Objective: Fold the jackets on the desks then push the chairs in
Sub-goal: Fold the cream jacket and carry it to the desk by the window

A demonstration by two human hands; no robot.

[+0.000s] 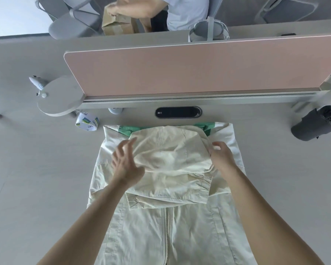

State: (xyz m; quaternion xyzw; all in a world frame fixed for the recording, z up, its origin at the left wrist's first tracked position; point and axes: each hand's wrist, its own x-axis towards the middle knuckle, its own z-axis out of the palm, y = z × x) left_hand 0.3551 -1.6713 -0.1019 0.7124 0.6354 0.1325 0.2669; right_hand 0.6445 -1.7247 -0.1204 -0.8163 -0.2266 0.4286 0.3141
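Folding cream jacket [161,236] at desk [36,178] front edge
left hand [124,163] released, fingers spread; right hand [221,155] grips hood [170,148] side

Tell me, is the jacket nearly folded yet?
Halfway. Done: sleeves of the cream zip-up fabric jacket lie folded across its chest. In hand: the left hand hovers open and the right hand pinches the hood over them. Left: the zipped lower half lies unfolded; chairs after.
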